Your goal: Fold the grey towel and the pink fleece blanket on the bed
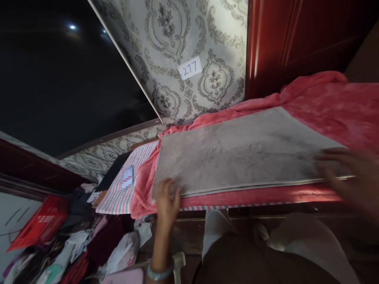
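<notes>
A grey plush cloth (233,154) lies spread in a long, flat shape, with doubled edges along its near side. My left hand (167,199) is at its near left corner, fingers bent and closed on the edge. Over the right end of the cloth is my right hand (352,169), smeared by motion, its fingers stretched out and apart. Whether that hand touches the fabric is hard to tell. Beneath the grey cloth is a rumpled pink-red blanket (334,106), reaching farther right and poking out on the left.
A striped cloth (117,199) shows under the blanket at left. A large dark screen (68,79) stands behind, beside patterned wallpaper bearing a "277" label (190,68). Clothes and bags (122,252) are piled lower left, near a red basket (44,221). My legs are below the near edge.
</notes>
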The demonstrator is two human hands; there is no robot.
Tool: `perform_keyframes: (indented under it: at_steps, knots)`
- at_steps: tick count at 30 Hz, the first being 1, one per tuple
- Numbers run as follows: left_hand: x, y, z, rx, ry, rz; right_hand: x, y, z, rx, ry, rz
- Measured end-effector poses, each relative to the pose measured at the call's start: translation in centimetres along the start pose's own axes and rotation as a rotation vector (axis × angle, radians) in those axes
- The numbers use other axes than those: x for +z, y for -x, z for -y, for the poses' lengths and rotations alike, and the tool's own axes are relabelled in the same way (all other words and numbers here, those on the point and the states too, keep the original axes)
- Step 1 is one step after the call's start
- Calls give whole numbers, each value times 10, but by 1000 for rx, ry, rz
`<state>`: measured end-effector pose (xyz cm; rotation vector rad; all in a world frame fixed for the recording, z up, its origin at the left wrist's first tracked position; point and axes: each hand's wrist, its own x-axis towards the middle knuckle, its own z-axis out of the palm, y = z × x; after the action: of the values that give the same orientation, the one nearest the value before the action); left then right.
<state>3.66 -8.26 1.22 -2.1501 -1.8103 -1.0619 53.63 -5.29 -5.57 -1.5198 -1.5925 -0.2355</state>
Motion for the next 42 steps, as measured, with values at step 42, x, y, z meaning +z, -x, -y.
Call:
perform_keyframes:
  at_steps: [42]
  knots:
    - [75,11,-49,483,-165,216,64,24,111,-591,-208,83]
